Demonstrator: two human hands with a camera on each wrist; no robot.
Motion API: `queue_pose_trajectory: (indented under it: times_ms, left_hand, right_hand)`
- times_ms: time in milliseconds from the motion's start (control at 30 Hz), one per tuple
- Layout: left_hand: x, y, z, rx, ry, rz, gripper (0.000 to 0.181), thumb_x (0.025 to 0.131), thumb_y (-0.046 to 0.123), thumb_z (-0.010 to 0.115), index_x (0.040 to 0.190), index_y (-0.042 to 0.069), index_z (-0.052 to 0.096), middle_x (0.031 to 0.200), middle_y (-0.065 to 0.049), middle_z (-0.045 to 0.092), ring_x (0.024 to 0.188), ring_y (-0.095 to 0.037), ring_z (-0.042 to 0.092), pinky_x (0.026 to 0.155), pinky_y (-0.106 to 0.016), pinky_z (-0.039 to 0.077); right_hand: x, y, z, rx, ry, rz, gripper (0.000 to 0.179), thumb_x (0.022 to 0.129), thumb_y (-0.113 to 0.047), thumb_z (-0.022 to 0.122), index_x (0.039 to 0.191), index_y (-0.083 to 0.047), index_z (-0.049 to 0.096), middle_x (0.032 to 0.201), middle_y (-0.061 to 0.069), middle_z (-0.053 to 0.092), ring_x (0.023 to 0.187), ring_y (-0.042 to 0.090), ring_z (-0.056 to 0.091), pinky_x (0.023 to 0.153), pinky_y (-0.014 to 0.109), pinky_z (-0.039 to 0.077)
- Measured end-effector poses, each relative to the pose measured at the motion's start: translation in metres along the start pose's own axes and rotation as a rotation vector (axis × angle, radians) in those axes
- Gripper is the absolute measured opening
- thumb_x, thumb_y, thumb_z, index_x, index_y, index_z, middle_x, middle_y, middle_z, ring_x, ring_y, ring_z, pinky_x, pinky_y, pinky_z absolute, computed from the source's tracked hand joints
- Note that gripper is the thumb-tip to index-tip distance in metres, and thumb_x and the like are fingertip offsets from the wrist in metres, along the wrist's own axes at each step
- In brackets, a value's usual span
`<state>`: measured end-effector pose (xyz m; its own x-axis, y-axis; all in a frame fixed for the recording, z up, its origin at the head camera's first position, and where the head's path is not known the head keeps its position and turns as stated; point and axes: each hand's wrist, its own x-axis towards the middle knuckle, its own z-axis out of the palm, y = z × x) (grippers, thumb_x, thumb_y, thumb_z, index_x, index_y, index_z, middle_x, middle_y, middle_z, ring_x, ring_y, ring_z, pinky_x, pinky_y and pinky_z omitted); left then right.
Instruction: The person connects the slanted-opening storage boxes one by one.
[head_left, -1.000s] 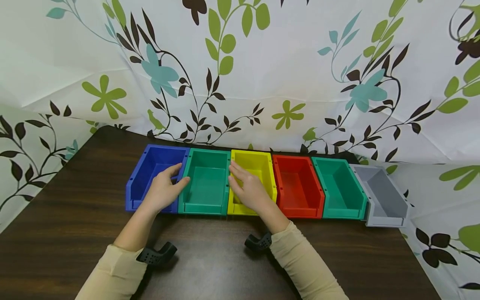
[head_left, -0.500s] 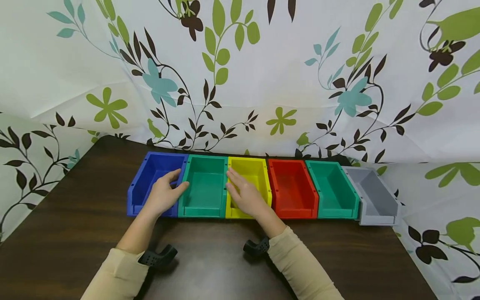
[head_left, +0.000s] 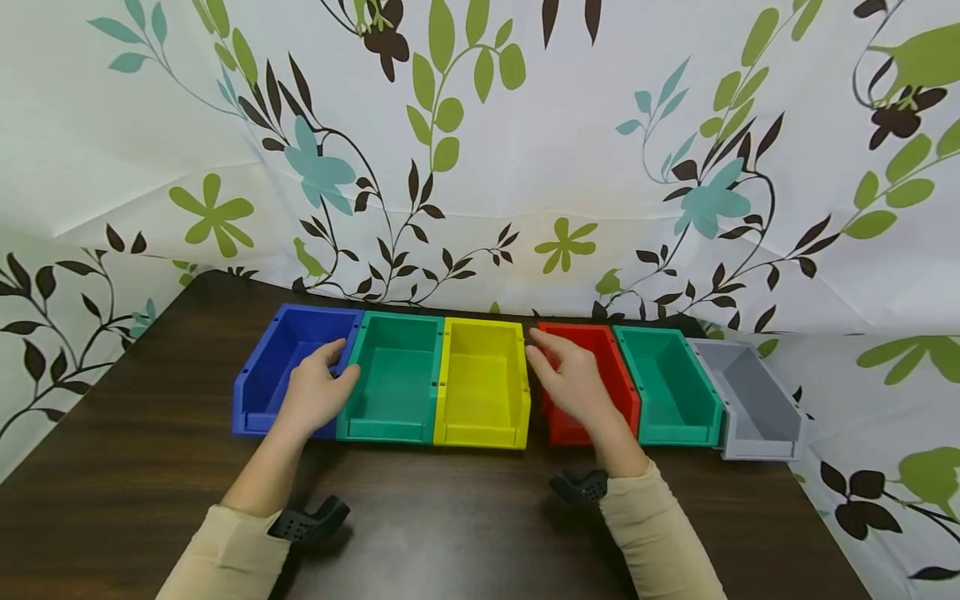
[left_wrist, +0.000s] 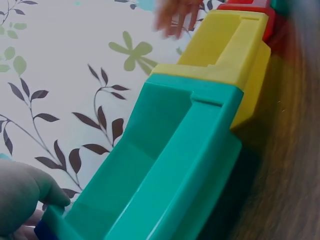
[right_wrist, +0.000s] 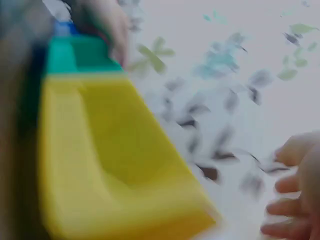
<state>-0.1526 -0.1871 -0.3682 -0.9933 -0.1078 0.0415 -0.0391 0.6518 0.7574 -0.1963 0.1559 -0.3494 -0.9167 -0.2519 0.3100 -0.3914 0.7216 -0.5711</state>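
Note:
My left hand (head_left: 311, 396) pinches the adjoining side walls of the blue storage bin (head_left: 258, 367) and the green storage bin (head_left: 397, 375). Its thumb lies over the green rim in the left wrist view, with the fingers on the blue side. The yellow storage bin (head_left: 483, 383) stands against the green one's right side. My right hand (head_left: 573, 383) is over the red storage bin (head_left: 611, 367), fingertips extended near its left rim and holding nothing. A narrow gap separates yellow from red. In the right wrist view, the right fingers (right_wrist: 287, 207) appear apart from the yellow bin.
To the right of the red bin stand a second green bin (head_left: 678, 383) and a grey bin (head_left: 757, 392), side by side. The bins sit along the back of a dark wood table (head_left: 450, 525). A leaf-patterned cloth (head_left: 487, 125) hangs behind.
My right hand has left the yellow bin's left wall and moved right to the red bin. The blue, green and yellow bins have slid left with my left hand, opening a gap before red.

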Motion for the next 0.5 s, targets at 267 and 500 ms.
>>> queue_pose_trajectory:
  times_ms: [267, 500]
  left_hand:
    - [0.003, -0.008, -0.013, 0.053, 0.038, -0.053, 0.056, 0.092, 0.016, 0.044, 0.142, -0.008, 0.034, 0.134, -0.035, 0.046, 0.091, -0.035, 0.055, 0.083, -0.053, 0.046]
    - [0.008, -0.013, -0.023, 0.076, 0.048, -0.096, 0.057, 0.092, 0.014, 0.041, 0.143, -0.010, 0.030, 0.137, -0.036, 0.041, 0.124, -0.051, 0.042, 0.094, -0.063, 0.040]
  right_hand:
    - [-0.002, 0.040, -0.047, -0.197, -0.109, 0.368, 0.060, 0.098, -0.035, 0.046, 0.145, 0.001, 0.034, 0.144, 0.025, 0.040, 0.131, 0.044, 0.040, 0.100, 0.057, 0.040]
    - [-0.003, 0.042, -0.056, -0.231, -0.129, 0.448, 0.060, 0.099, -0.033, 0.042, 0.143, 0.006, 0.033, 0.142, 0.028, 0.041, 0.125, 0.046, 0.045, 0.097, 0.058, 0.043]
